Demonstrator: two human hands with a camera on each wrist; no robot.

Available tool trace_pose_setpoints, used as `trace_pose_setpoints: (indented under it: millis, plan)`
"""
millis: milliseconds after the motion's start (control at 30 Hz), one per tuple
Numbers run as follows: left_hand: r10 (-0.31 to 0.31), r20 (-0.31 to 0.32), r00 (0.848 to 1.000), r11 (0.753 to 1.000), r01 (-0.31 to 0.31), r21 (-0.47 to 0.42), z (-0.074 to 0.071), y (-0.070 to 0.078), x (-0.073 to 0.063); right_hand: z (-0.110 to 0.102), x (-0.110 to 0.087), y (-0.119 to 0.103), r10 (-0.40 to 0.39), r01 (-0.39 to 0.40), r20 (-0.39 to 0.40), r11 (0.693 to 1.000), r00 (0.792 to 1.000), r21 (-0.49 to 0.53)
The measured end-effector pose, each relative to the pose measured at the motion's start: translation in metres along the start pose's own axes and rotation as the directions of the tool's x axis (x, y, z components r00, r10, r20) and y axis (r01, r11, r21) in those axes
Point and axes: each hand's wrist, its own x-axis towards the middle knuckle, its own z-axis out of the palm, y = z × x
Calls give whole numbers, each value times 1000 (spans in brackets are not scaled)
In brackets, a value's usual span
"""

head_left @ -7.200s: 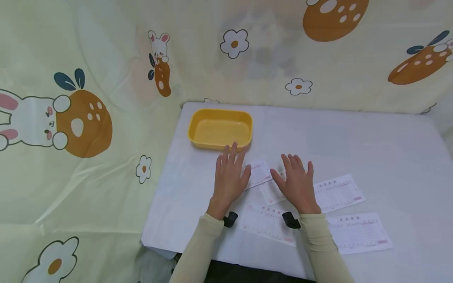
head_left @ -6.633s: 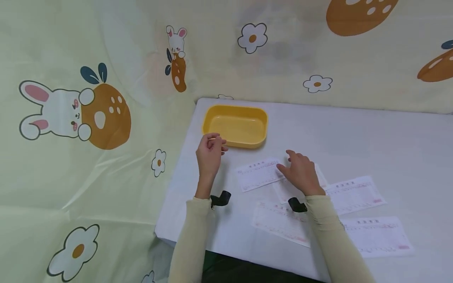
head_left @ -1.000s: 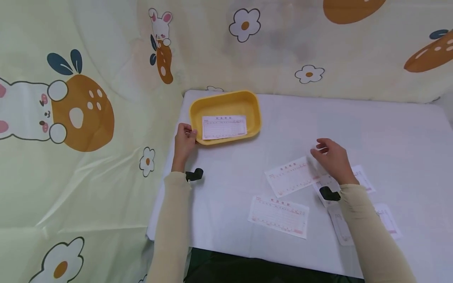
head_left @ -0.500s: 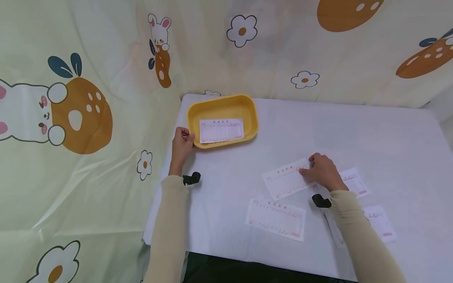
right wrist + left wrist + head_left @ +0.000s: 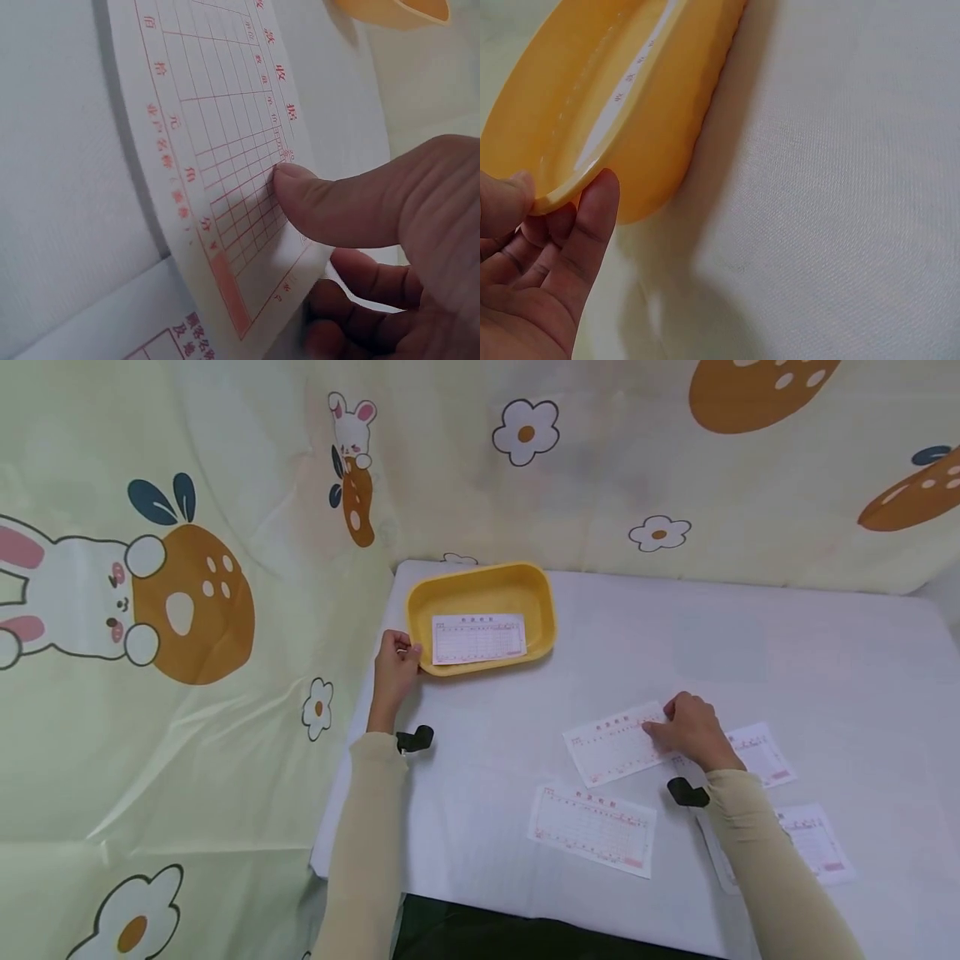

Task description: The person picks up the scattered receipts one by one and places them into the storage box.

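My left hand (image 5: 395,677) pinches the rim at the near left corner of a yellow plastic tray (image 5: 487,587); in the left wrist view the thumb (image 5: 506,202) lies on the inner side, the fingers outside and below. One printed receipt (image 5: 480,639) lies inside the tray. Farther right, my right hand (image 5: 693,731) holds the right end of a red-printed receipt (image 5: 611,745). In the right wrist view its thumb (image 5: 330,202) presses on the printed face of that receipt (image 5: 217,150), with curled fingers under the edge.
Another receipt (image 5: 592,831) lies nearer the table's front edge. Under and beside the right forearm are more receipts, one at the upper right (image 5: 761,753) and one lower (image 5: 813,843). A patterned curtain (image 5: 450,468) hangs behind the white table (image 5: 750,652).
Earlier both hands were spread over the receipts and the tray held nothing. Since then a receipt has entered the tray, my left hand has gripped its rim, and my right has lowered onto another receipt.
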Motion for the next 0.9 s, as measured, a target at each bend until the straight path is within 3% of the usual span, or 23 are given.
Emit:
trace_pose_setpoints:
  millis: [367,600,900]
  plan:
    - [41,3,999,999,-41,8,1,-2,1,0,0,-4,-24,24,25,1000,999,18]
    - [46,-10,999,999,-45,10,1,-2,0,0,2,-1,-87,86,-24,996,996,-33]
    - [45,-10,999,999,-45,11,0,-2,-1,-3,1,1,-126,126,-79,992,989,-14]
